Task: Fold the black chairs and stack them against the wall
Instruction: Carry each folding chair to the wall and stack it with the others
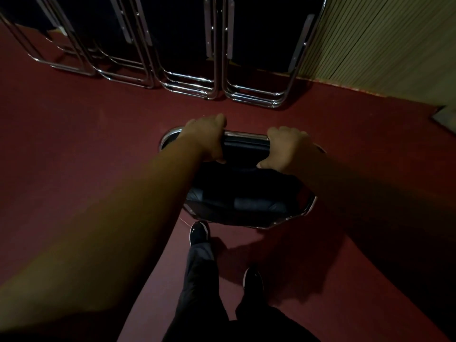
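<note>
A black padded chair with a chrome tube frame (244, 193) is gripped along its top rail by the curled fingers of the left hand (206, 139) and right hand (286, 149), over dark red carpet (74, 134), with folded chrome-framed black chairs (187, 45) stacked at twelve o'clock.

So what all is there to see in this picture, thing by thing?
Black chair: one, black padding, chrome frame, centre, gripped by its top bar.
Folded chairs: several, exact count unclear, black with chrome frames, in a row along the top.
Carpet: one, dark red, covering the floor.
Wall panel: one, ribbed, yellowish, top right.
Grey object: one, right edge, mostly cut off.
Shoes: two, black, bottom centre.
Trousers: one pair, dark, bottom centre.
Left hand: one, gripping the bar's left end.
Right hand: one, gripping the bar further right.
</note>
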`<state>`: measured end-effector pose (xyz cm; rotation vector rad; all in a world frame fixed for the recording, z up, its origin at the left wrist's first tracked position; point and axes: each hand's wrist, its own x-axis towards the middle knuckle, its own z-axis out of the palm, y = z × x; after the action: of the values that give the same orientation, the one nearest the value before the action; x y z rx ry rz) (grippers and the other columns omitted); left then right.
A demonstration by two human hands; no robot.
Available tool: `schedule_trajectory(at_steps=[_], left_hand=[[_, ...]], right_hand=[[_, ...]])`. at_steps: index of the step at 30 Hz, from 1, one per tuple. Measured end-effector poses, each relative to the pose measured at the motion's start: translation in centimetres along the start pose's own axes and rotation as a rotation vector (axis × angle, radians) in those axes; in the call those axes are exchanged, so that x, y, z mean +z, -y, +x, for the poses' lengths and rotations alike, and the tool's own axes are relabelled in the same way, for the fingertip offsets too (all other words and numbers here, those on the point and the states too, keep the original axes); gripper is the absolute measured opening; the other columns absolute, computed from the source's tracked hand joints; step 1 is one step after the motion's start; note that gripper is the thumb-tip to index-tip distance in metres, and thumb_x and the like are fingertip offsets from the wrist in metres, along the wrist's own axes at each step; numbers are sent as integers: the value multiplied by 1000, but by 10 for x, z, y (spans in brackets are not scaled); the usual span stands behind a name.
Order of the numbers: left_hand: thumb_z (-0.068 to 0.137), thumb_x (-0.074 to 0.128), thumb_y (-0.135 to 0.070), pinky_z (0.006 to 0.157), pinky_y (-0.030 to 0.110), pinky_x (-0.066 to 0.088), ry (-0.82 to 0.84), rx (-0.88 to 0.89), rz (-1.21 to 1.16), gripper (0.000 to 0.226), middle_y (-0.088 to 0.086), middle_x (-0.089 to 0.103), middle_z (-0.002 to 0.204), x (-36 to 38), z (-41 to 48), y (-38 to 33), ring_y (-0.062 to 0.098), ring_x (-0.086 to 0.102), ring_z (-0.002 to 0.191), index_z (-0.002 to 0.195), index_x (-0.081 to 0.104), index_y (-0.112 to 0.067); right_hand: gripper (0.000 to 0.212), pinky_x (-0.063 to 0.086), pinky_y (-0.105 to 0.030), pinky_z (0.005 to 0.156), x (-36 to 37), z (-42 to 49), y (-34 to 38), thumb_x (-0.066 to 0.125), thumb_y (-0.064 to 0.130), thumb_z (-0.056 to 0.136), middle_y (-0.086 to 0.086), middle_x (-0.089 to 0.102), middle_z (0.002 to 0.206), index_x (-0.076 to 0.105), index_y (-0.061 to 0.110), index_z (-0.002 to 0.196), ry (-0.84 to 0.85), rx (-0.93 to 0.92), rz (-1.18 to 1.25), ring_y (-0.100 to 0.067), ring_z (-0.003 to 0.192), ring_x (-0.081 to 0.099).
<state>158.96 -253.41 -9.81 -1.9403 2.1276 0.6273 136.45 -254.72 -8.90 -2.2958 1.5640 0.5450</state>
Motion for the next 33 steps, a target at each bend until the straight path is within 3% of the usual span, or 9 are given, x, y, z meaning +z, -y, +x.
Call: schedule_trajectory(at_steps=[2,4,6,9,14,19,25,33], left_hand=[[59,95,-57,96,45,50,13,24,-23,96,7,63,132,-5,7,26,33,62,117,134,50,-17],[62,88,-66,92,43,50,-11,51,-5,81,7,66,122,-7,10,52,33,62,110,120,56,-20],[63,81,-75,98,48,44,-32,31,13,76,4,67,119,-7,9,76,32,59,115,115,56,-26],[55,81,-82,105,58,39,10,-34,-22,86,0,65,123,-14,11,106,33,55,123,117,51,-31],[48,98,-62,101,54,50,199,-139,-46,105,6,64,129,-34,29,161,36,62,117,130,43,-24],[45,100,-58,98,53,56,213,-219,-59,105,6,67,126,-34,54,193,35,65,112,131,49,-26],[43,99,-58,96,54,56,248,-286,-54,102,6,69,122,-37,99,182,35,65,110,127,50,-29],[55,98,-52,99,51,48,296,-364,-9,89,3,67,129,-65,186,100,35,62,121,129,52,-30]], right_hand=[[82,50,-45,98,-9,15,13,81,70,72,-9,60,122,54,15,126,3,-10,-9,-33,112,59],[81,50,-46,97,-20,32,27,83,68,71,-10,60,117,55,13,123,0,-21,-25,-35,109,60],[82,50,-46,97,-30,50,42,84,68,69,-10,61,116,55,14,122,4,-31,-58,-35,108,60],[85,48,-45,97,-46,78,68,83,71,68,-10,61,120,54,16,126,29,-53,-98,-34,110,59],[85,43,-46,99,-64,116,115,83,70,69,-8,60,126,54,18,130,20,-109,-120,-32,117,58],[76,42,-46,98,-70,150,134,85,66,68,-7,63,122,58,20,123,-22,-160,-111,-31,115,58],[73,41,-46,103,-80,195,104,87,62,70,-6,61,125,58,22,125,43,-207,-91,-31,118,55],[76,46,-45,97,-95,261,-8,84,65,74,-5,60,121,54,21,128,146,-293,-12,-30,114,58]])
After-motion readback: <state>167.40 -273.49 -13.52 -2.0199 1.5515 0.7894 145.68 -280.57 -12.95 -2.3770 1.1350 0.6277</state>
